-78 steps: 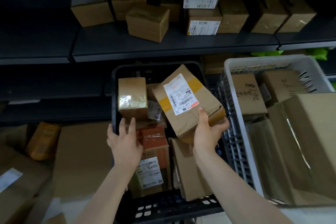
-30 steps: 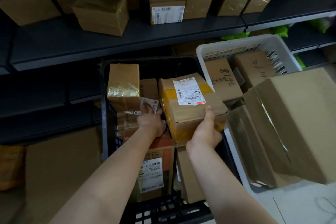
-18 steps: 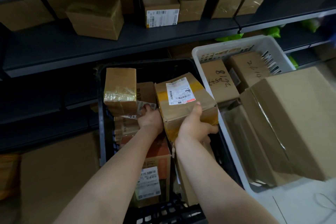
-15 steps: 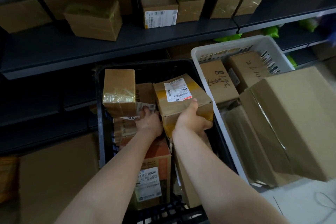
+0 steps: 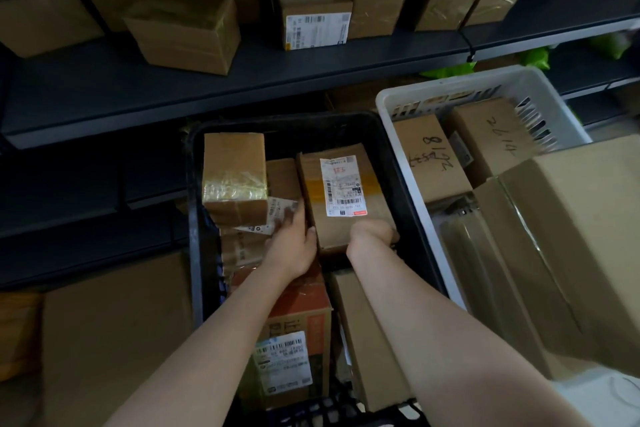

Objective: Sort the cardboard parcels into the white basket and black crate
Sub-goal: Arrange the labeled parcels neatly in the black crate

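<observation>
Down has come the labelled parcel (image 5: 341, 187): a moment ago it was tipped up on edge above the black crate (image 5: 287, 118), and now it lies nearly flat in the crate's far right part, shipping label facing up. I see the right grip (image 5: 374, 232) at its near right corner, curled over the near edge and holding it; the fingertips are hidden under the cardboard. The left grip (image 5: 294, 243) has shifted in against the parcel's left side, fingers stretched out fairly straight over a white slip, thumb pressed to the near left corner, holding nothing.

Just left of that, a tape-wrapped parcel (image 5: 233, 166) stands upright against the crate's left wall. Nearer to me in the crate an orange box (image 5: 294, 315) with a barcode label lies under my left forearm, and a plain brown parcel (image 5: 360, 340) sits beside it under the right one.

Touching the crate on the right is the white basket (image 5: 450, 81). It holds two parcels with handwriting in black marker, one (image 5: 426, 156) at its far left and another (image 5: 491, 135) beside it. A big plain carton (image 5: 571, 236) covers the basket's near half.

Behind both containers runs a dark shelf (image 5: 242, 80) loaded with more cardboard boxes, among them a tilted brown one (image 5: 187, 31) and one with a white label (image 5: 317, 28). Something bright green (image 5: 450, 71) shows under the shelf.
</observation>
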Demonstrator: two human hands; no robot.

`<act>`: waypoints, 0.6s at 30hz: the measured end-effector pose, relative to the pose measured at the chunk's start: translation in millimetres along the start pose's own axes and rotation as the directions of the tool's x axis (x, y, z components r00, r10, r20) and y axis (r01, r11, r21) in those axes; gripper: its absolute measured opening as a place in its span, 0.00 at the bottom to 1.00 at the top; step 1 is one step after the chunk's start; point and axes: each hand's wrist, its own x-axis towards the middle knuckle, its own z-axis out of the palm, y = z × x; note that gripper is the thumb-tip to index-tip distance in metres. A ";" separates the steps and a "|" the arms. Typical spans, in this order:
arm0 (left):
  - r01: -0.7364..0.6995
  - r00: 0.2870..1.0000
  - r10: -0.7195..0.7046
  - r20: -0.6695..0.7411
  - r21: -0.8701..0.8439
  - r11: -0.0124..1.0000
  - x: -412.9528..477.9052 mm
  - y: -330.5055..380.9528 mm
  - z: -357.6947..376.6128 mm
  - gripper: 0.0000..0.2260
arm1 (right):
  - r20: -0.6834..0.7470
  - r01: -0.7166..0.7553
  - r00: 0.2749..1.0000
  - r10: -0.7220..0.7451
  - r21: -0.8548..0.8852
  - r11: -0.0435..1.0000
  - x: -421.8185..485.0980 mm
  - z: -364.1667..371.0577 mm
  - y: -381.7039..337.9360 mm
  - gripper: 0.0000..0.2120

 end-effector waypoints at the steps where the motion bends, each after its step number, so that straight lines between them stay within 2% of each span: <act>1: -0.078 0.997 0.078 -0.003 0.037 0.996 0.0 3.8 -0.8 0.27 | 0.056 -0.078 0.996 0.070 0.143 0.987 1.1 -0.3 -1.6 0.20; 2: -0.130 0.991 0.128 0.026 0.098 0.987 1.9 7.5 -1.8 0.27 | 0.071 -0.086 0.995 0.076 0.142 0.986 4.0 1.2 -0.1 0.20; 3: -0.149 0.988 0.139 0.070 0.167 0.975 5.6 9.9 -3.0 0.27 | 0.066 -0.075 0.995 0.072 0.039 0.996 8.6 2.6 0.0 0.20; 5: -0.141 0.986 0.098 0.137 0.351 0.926 13.1 11.0 -3.4 0.30 | 0.092 -0.041 0.995 0.049 -0.097 0.994 14.8 3.2 -4.5 0.18; 7: -0.139 0.986 0.072 0.152 0.489 0.861 16.3 12.7 -2.5 0.32 | 0.223 0.087 0.974 -0.026 -0.268 0.960 16.6 11.4 -8.4 0.20; 8: -0.143 0.984 0.072 0.161 0.494 0.857 18.6 15.4 -3.0 0.32 | 0.271 0.195 0.958 -0.093 -0.376 0.906 15.9 15.7 -10.2 0.22; 9: -0.152 0.981 0.075 0.180 0.469 0.870 23.3 18.8 -4.9 0.32 | 0.292 0.325 0.937 -0.192 -0.524 0.787 15.0 19.8 -9.3 0.26; 11: -0.167 0.972 0.083 0.221 0.399 0.901 36.1 23.1 -11.6 0.30 | 0.385 0.508 0.847 -0.365 -0.790 0.344 15.6 24.4 -3.8 0.32; 12: -0.168 0.969 0.079 0.232 0.395 0.903 42.3 22.8 -15.1 0.29 | 0.481 0.558 0.794 -0.373 -0.820 0.129 22.7 25.8 -0.1 0.34; 13: -0.164 0.968 0.067 0.242 0.408 0.898 47.1 20.8 -16.5 0.28 | 0.563 0.590 0.763 -0.317 -0.807 -0.013 28.4 22.7 0.9 0.36; 14: -0.167 0.967 0.062 0.249 0.428 0.888 50.2 17.6 -15.6 0.28 | 0.621 0.614 0.749 -0.231 -0.781 -0.110 39.3 20.5 2.9 0.39; 16: -0.202 0.960 0.070 0.272 0.492 0.847 48.0 14.0 -7.8 0.28 | 0.659 0.630 0.746 -0.092 -0.744 -0.223 57.8 15.3 4.8 0.43; 18: -0.233 0.954 0.093 0.285 0.511 0.827 42.9 14.0 -0.4 0.29 | 0.646 0.623 0.763 -0.006 -0.739 -0.255 69.1 17.1 1.3 0.42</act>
